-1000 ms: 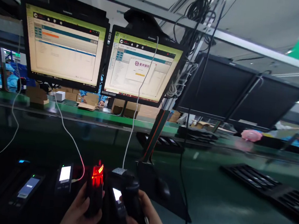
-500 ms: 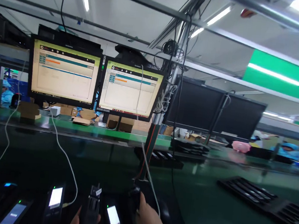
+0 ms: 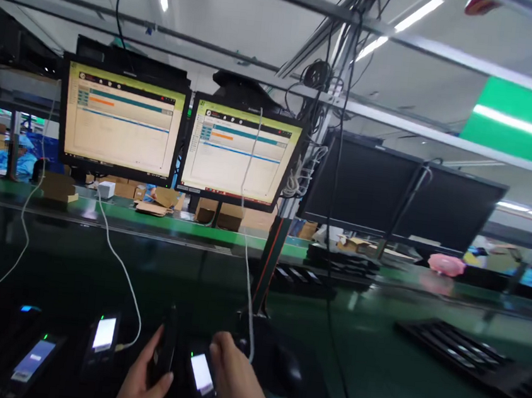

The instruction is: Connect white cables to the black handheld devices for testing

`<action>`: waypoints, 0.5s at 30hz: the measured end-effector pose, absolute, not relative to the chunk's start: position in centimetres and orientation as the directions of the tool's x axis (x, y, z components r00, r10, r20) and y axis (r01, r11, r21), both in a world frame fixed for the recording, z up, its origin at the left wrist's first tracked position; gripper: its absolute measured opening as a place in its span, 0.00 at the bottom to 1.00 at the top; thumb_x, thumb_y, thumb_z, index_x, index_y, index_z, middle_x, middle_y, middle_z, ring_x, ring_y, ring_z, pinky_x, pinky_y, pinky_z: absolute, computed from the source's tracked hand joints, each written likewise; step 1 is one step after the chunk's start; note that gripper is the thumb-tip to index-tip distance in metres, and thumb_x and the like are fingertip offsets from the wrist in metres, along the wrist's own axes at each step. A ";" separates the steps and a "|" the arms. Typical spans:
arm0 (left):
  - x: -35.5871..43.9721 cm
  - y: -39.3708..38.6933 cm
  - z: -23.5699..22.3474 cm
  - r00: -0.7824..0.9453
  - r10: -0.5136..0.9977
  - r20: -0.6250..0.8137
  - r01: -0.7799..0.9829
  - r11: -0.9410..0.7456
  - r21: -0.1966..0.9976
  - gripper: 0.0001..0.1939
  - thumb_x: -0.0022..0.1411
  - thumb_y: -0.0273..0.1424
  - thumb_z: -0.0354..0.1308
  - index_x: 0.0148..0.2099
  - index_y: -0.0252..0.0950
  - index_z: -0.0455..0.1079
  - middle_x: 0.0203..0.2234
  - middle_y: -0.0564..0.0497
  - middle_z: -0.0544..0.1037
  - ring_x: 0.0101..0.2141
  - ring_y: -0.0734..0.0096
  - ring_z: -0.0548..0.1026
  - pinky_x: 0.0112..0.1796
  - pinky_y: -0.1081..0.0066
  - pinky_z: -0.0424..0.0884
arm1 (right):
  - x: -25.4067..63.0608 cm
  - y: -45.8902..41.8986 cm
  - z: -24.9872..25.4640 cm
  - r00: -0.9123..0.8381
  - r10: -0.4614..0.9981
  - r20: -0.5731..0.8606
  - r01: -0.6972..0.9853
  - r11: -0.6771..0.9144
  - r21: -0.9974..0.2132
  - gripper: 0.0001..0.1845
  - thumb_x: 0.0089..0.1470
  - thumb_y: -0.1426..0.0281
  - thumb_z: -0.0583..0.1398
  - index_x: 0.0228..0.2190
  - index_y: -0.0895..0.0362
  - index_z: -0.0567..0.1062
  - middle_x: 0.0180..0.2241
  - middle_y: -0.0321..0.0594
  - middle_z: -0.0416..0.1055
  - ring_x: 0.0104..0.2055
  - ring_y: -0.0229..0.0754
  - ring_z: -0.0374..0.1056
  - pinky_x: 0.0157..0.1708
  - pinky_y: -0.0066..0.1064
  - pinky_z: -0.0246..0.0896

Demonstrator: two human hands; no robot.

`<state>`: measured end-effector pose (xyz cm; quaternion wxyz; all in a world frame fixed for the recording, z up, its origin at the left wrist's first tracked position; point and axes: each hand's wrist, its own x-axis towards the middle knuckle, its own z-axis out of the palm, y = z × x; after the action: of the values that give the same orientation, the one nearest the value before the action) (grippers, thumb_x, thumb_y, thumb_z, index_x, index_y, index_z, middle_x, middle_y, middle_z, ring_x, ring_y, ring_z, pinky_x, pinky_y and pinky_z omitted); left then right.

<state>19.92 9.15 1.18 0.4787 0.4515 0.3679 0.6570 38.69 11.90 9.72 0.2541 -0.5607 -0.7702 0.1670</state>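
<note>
**Left hand grips a dark handset at the bench edge**

The step in hand looks like handling one unit in a row of powered devices. The left hand (image 3: 142, 383), at 6 o'clock in the head view, is wrapped round a slim black upright handset (image 3: 165, 350), thumb on its near side and fingers behind it, holding it on end. The right hand (image 3: 235, 379), just to the 3 o'clock side, lies palm down with curled fingers over a dark object whose shape I cannot make out; whether it grips it or only rests on it I cannot tell. A blue cuff shows at that wrist.

Between the two hands lies a small black device with a lit white screen (image 3: 201, 373). Toward 9 o'clock sit another lit-screen device (image 3: 103, 334) and a flat phone with a bluish display (image 3: 33, 359). A white cable (image 3: 119, 263) runs up toward 11 o'clock, where two lit monitors (image 3: 122, 119) hang.

As a judgement, any next move calls for a steady grip on the handset, clear of the cable.
</note>
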 end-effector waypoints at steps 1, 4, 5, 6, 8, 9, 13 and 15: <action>20.2 9.0 1.6 -0.134 0.958 0.252 -0.256 -0.279 0.926 0.38 0.53 0.43 0.64 0.63 0.45 0.55 0.63 0.49 0.58 0.63 0.58 0.54 0.63 0.58 0.51 | 37.8 10.9 9.9 -0.315 0.922 0.226 0.701 0.386 -0.600 0.15 0.64 0.71 0.45 0.41 0.59 0.71 0.37 0.44 0.74 0.41 0.41 0.70 0.40 0.29 0.61; 20.9 8.5 2.4 -0.137 0.970 0.200 -0.170 -0.221 0.960 0.38 0.55 0.42 0.61 0.65 0.47 0.51 0.64 0.52 0.55 0.63 0.61 0.53 0.64 0.58 0.50 | 35.9 9.2 8.9 -0.398 0.860 0.319 0.556 0.503 -0.662 0.12 0.60 0.75 0.52 0.35 0.57 0.76 0.35 0.39 0.74 0.39 0.40 0.70 0.40 0.27 0.61; 21.0 8.3 2.5 -0.151 0.970 0.190 -0.147 -0.212 0.966 0.37 0.55 0.41 0.61 0.64 0.48 0.51 0.64 0.53 0.55 0.63 0.62 0.52 0.64 0.58 0.50 | 35.6 9.0 8.4 -0.386 0.852 0.354 0.547 0.520 -0.656 0.12 0.58 0.77 0.54 0.35 0.56 0.77 0.35 0.39 0.75 0.39 0.40 0.70 0.41 0.27 0.61; 21.2 8.1 2.5 -0.166 0.968 0.189 -0.124 -0.210 0.970 0.37 0.55 0.40 0.61 0.64 0.49 0.51 0.64 0.54 0.55 0.63 0.63 0.52 0.64 0.58 0.49 | 35.5 8.9 7.9 -0.365 0.848 0.384 0.552 0.530 -0.644 0.12 0.57 0.78 0.55 0.35 0.57 0.78 0.35 0.39 0.75 0.39 0.40 0.70 0.41 0.27 0.61; 21.5 7.8 2.5 -0.175 0.965 0.195 -0.096 -0.214 0.972 0.36 0.56 0.39 0.60 0.64 0.50 0.51 0.64 0.55 0.55 0.63 0.64 0.52 0.64 0.58 0.50 | 35.3 8.8 7.1 -0.344 0.838 0.424 0.577 0.545 -0.609 0.12 0.56 0.79 0.56 0.35 0.57 0.79 0.34 0.39 0.76 0.37 0.40 0.71 0.40 0.27 0.61; 21.6 7.6 2.4 -0.178 0.963 0.202 -0.086 -0.220 0.972 0.35 0.56 0.38 0.59 0.64 0.51 0.52 0.63 0.55 0.55 0.63 0.64 0.52 0.64 0.58 0.50 | 35.3 8.8 6.9 -0.353 0.828 0.435 0.588 0.558 -0.586 0.12 0.56 0.79 0.56 0.35 0.57 0.79 0.33 0.39 0.76 0.36 0.39 0.71 0.39 0.27 0.61; 22.1 7.4 1.7 -0.232 0.931 0.282 0.063 -0.275 0.959 0.31 0.58 0.35 0.55 0.63 0.51 0.54 0.62 0.53 0.55 0.62 0.63 0.54 0.62 0.56 0.53 | 34.7 8.2 7.0 -0.413 0.819 0.399 0.705 0.565 -0.428 0.14 0.57 0.80 0.53 0.34 0.56 0.78 0.31 0.39 0.75 0.34 0.40 0.70 0.35 0.27 0.62; 22.2 7.6 1.1 -0.248 0.913 0.323 0.185 -0.282 0.941 0.29 0.59 0.33 0.53 0.62 0.51 0.56 0.61 0.52 0.54 0.62 0.61 0.55 0.61 0.55 0.56 | 34.1 7.8 7.3 -0.428 0.849 0.310 0.802 0.515 -0.304 0.15 0.57 0.80 0.53 0.35 0.57 0.78 0.32 0.41 0.75 0.35 0.43 0.71 0.35 0.30 0.63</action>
<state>22.20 7.58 1.09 0.3044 0.5323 0.5160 0.5981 34.11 7.79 7.32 0.2155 -0.4895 -0.8432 0.0549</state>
